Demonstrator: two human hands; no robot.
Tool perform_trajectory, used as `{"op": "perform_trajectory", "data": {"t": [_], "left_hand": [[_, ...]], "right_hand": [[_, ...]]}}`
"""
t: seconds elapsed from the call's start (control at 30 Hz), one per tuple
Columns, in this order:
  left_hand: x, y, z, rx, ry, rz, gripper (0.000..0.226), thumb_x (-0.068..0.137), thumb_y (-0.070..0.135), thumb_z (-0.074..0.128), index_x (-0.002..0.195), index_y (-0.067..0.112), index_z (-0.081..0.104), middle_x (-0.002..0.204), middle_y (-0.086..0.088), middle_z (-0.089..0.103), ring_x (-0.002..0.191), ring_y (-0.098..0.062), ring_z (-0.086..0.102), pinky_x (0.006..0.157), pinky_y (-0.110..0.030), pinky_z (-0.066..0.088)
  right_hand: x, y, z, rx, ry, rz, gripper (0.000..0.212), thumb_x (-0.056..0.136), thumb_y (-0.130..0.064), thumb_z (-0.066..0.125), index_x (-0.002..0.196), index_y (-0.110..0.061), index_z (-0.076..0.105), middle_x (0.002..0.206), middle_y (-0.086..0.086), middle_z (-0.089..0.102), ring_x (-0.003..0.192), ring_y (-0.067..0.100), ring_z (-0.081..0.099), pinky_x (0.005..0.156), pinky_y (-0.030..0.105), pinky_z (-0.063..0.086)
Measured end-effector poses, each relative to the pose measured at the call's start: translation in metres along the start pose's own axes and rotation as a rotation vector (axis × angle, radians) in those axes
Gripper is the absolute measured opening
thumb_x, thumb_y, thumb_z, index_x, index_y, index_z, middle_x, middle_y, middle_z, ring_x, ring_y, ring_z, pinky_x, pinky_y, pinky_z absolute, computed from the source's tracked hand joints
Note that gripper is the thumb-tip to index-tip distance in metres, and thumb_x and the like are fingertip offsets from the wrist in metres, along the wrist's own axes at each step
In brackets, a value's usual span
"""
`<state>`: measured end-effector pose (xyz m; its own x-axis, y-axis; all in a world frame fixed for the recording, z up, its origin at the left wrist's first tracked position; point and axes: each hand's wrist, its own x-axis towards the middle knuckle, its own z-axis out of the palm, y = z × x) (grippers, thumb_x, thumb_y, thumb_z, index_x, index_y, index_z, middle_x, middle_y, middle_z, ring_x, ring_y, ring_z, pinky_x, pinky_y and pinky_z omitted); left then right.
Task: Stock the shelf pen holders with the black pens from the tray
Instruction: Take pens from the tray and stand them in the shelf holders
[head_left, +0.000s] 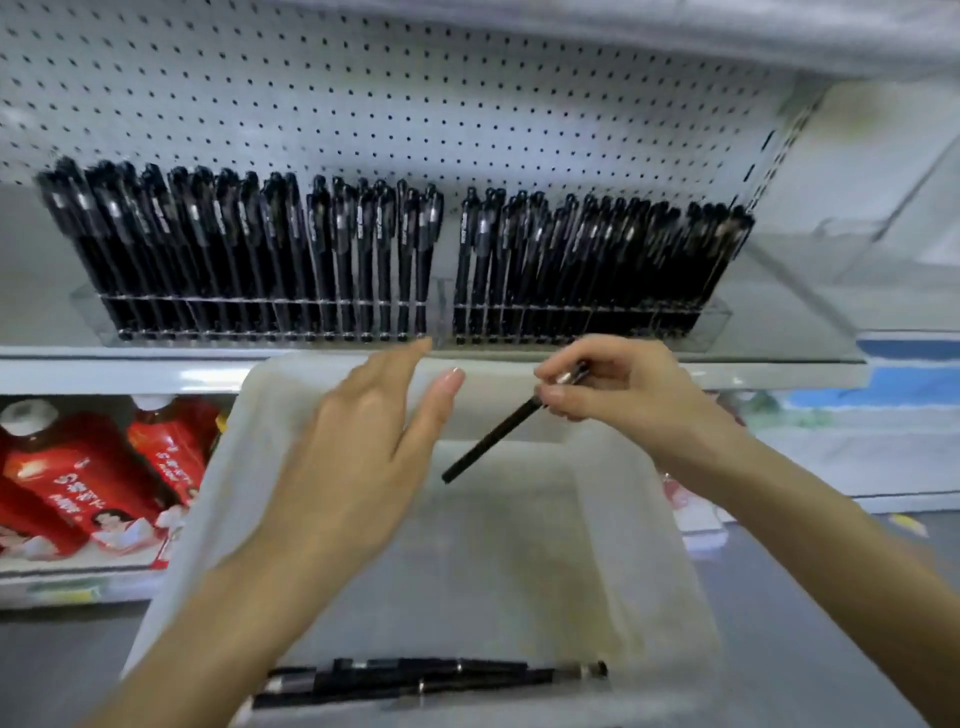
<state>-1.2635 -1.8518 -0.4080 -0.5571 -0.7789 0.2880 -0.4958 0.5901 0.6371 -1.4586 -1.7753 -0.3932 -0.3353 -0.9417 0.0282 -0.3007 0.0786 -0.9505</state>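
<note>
My right hand (618, 384) pinches a black pen (493, 439) by its clip end, and the pen slants down to the left above the translucent white tray (218, 493). My left hand (358, 457) hovers open over the tray's far left part, fingers straight, reaching toward the shelf edge. Several more black pens (431, 680) lie at the tray's near end. On the shelf, clear pen holders (717, 322) are packed with upright black pens (249, 249). An empty slot (445, 306) shows between the left and right groups, just above my left fingertips.
A white pegboard (363, 104) backs the shelf (130, 369). Red bottles (67, 478) stand on the lower shelf to the left. Blue and white packages (904, 374) sit to the right. Grey floor (831, 623) lies beyond the tray's right side.
</note>
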Motion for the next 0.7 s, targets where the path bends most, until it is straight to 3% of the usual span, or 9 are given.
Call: {"op": "perform_trajectory", "data": {"t": [0.07, 0.2, 0.33, 0.4, 0.57, 0.63, 0.7], "left_hand": [[0.023, 0.018, 0.013, -0.007, -0.048, 0.052, 0.076, 0.08, 0.066, 0.014, 0.142, 0.029, 0.037, 0.144, 0.011, 0.041, 0.131, -0.009, 0.036, 0.1, -0.022, 0.028], [0.058, 0.043, 0.043, 0.088, -0.158, 0.23, 0.068, 0.087, 0.06, 0.015, 0.143, 0.026, 0.034, 0.146, 0.01, 0.038, 0.132, -0.008, 0.036, 0.106, -0.028, 0.031], [0.08, 0.052, 0.076, 0.225, -0.26, 0.341, 0.06, 0.095, 0.054, 0.019, 0.148, 0.026, 0.02, 0.154, 0.01, 0.023, 0.139, -0.004, 0.019, 0.109, -0.018, 0.013], [0.088, 0.053, 0.088, 0.275, -0.26, 0.382, 0.06, 0.096, 0.053, 0.017, 0.15, 0.025, 0.016, 0.155, 0.01, 0.018, 0.141, -0.003, 0.013, 0.108, -0.014, 0.004], [0.1, 0.051, 0.104, 0.332, -0.235, 0.41, 0.068, 0.094, 0.061, 0.009, 0.15, 0.024, 0.01, 0.157, 0.009, 0.013, 0.142, -0.005, 0.008, 0.104, -0.012, -0.007], [0.101, 0.05, 0.108, 0.341, -0.232, 0.416, 0.072, 0.091, 0.064, 0.003, 0.15, 0.024, 0.01, 0.157, 0.009, 0.013, 0.142, -0.005, 0.008, 0.103, -0.012, -0.009], [0.101, 0.048, 0.111, 0.354, -0.21, 0.434, 0.085, 0.079, 0.064, -0.009, 0.15, 0.023, 0.013, 0.156, 0.009, 0.017, 0.142, -0.005, 0.011, 0.103, -0.013, -0.008]], "right_hand": [[0.003, -0.009, -0.025, 0.024, 0.126, -0.07, 0.009, 0.08, 0.0, 0.069, 0.084, -0.007, 0.065, 0.071, 0.004, 0.065, 0.06, 0.005, 0.061, 0.055, 0.011, 0.046], [0.01, -0.017, -0.071, -0.013, 0.386, -0.218, 0.008, 0.081, -0.007, 0.069, 0.083, -0.011, 0.062, 0.07, -0.005, 0.065, 0.059, 0.005, 0.061, 0.055, 0.015, 0.048], [0.023, -0.014, -0.112, -0.131, 0.548, -0.315, 0.016, 0.085, -0.01, 0.066, 0.092, 0.0, 0.055, 0.077, 0.004, 0.065, 0.058, 0.01, 0.064, 0.05, 0.02, 0.049], [0.032, -0.009, -0.127, -0.124, 0.598, -0.346, 0.016, 0.086, -0.008, 0.065, 0.094, -0.001, 0.053, 0.078, 0.009, 0.065, 0.058, 0.012, 0.066, 0.05, 0.021, 0.05], [0.051, 0.002, -0.147, -0.136, 0.673, -0.427, 0.018, 0.085, -0.006, 0.066, 0.088, -0.011, 0.049, 0.065, -0.006, 0.066, 0.056, 0.012, 0.066, 0.055, 0.021, 0.052], [0.058, 0.006, -0.147, -0.135, 0.673, -0.435, 0.022, 0.085, -0.005, 0.066, 0.086, -0.017, 0.048, 0.07, -0.002, 0.064, 0.057, 0.013, 0.066, 0.056, 0.021, 0.052], [0.065, 0.011, -0.146, -0.12, 0.655, -0.42, 0.021, 0.085, -0.004, 0.066, 0.088, -0.012, 0.047, 0.075, 0.005, 0.062, 0.058, 0.015, 0.066, 0.057, 0.024, 0.054]]}}
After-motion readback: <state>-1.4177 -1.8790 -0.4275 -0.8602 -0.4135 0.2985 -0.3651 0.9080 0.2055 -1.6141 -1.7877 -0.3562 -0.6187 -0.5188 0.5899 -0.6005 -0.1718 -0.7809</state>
